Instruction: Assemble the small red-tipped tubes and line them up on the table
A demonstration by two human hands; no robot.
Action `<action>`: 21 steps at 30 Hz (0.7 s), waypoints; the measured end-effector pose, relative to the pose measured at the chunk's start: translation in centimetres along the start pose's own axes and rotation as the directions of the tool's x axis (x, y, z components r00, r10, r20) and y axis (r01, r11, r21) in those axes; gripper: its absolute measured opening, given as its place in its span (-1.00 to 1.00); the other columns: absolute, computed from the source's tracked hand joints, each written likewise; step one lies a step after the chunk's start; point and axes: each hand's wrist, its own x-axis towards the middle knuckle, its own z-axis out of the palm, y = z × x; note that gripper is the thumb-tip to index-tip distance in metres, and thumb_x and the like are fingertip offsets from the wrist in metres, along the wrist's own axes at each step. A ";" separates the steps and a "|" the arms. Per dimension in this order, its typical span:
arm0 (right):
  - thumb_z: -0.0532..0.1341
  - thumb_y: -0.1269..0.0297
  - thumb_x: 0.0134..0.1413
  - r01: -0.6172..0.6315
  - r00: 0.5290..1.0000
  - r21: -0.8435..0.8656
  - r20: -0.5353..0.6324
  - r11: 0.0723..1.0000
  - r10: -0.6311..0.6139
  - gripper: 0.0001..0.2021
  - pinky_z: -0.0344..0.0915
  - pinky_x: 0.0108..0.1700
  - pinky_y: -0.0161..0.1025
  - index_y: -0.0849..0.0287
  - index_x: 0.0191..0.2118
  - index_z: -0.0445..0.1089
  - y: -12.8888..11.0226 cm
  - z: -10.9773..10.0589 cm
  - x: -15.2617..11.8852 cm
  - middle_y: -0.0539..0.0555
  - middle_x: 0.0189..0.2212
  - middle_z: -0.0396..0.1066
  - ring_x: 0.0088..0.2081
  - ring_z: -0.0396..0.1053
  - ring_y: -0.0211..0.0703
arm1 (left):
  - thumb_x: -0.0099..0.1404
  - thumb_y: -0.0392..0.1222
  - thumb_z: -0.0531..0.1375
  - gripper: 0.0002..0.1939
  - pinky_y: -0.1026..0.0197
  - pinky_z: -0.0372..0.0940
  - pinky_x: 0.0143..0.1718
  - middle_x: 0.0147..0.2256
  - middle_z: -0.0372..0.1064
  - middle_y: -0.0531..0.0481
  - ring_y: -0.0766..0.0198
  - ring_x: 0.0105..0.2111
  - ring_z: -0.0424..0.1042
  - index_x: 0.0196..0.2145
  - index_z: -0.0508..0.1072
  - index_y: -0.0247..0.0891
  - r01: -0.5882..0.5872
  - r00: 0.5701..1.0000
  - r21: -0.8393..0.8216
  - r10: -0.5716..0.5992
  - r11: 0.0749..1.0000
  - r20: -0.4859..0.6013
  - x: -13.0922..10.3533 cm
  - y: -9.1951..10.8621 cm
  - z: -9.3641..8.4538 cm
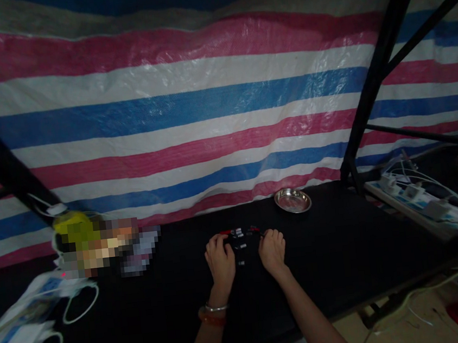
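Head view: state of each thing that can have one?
Left hand: palm down, fingers curled; grip unclear
Right hand: palm down, fingers curled; grip unclear
Small silver-marked pieces: lying spread out between hands
Round shiny metal dish: upright
Striped plastic sheet: hanging, creased
White chargers at right: on power strip; power unclear

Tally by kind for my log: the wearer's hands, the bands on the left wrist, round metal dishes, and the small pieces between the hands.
Hands: 2 (left hand, right hand)
Wrist bands: 2 (silvery band, orange-brown band)
Metal dish: 1
Total: 5, leaving out the small pieces, too dark and tiny to count reliably.
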 end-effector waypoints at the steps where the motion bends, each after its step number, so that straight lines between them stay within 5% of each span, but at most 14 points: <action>1: 0.03 0.38 0.08 0.006 1.000 0.008 0.001 1.000 -0.006 -0.80 0.08 -0.17 -0.13 0.30 -0.22 0.33 0.0 0.0 0.0 0.28 -0.24 0.33 -0.15 0.23 0.08 | 0.20 -0.39 -0.01 -0.72 0.07 0.15 -0.08 -0.09 0.28 -0.10 0.12 -0.08 0.24 -0.18 0.38 -0.24 -0.008 1.000 0.016 0.008 1.000 0.006 0.0 0.0 0.1; 21: -0.03 0.51 0.10 0.125 0.990 0.060 0.063 0.990 -0.129 -0.77 0.09 -0.19 -0.18 0.23 -0.21 0.33 0.0 -0.1 -0.5 0.20 -0.24 0.33 -0.19 0.23 -0.02 | 0.20 -0.36 0.01 -0.75 0.08 0.16 -0.09 -0.08 0.25 -0.13 0.11 -0.06 0.22 -0.22 0.41 -0.25 -0.125 0.988 0.144 0.110 0.982 0.106 -0.2 0.2 0.3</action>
